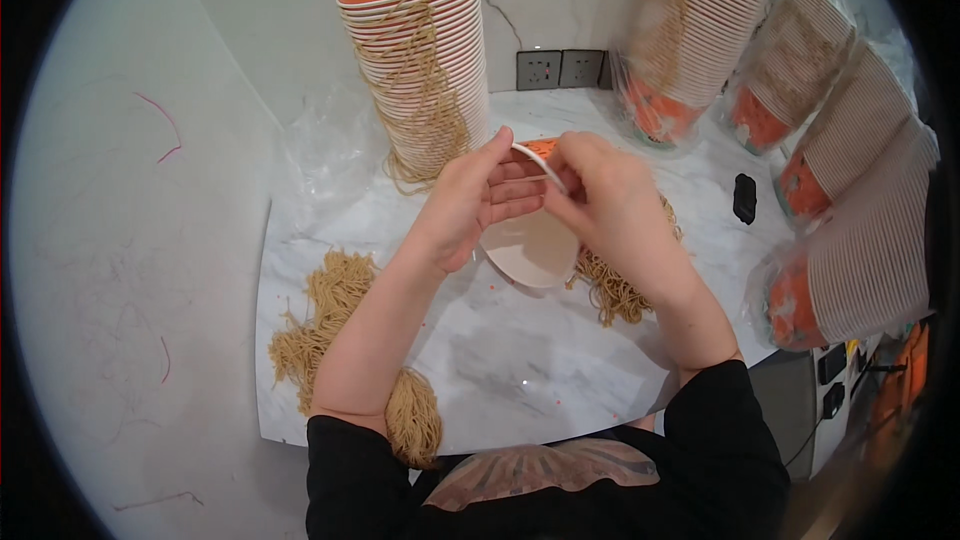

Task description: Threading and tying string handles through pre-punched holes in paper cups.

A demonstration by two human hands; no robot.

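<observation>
Both hands are at a paper bucket (533, 252), white inside and orange outside, tilted above the middle of the table. My left hand (468, 192) has its palm turned up, with the thumb at the bucket's white rim and the fingers curled by it. Across from it, my right hand (612, 192) pinches the rim from the right; its fingertips are partly hidden. A thin pale strand seems to run between the hands. Tan cords (612, 290) lie in a pile beneath my right forearm. More tan cord (335, 290) is heaped beside my left forearm.
A tall stack of nested buckets (430, 70), draped with tan cords, stands at the back left beside clear plastic film (325, 155). Several plastic-wrapped stacks (865, 250) line the right side. A small black object (745, 199) lies near them. Wall sockets (560, 69) are behind.
</observation>
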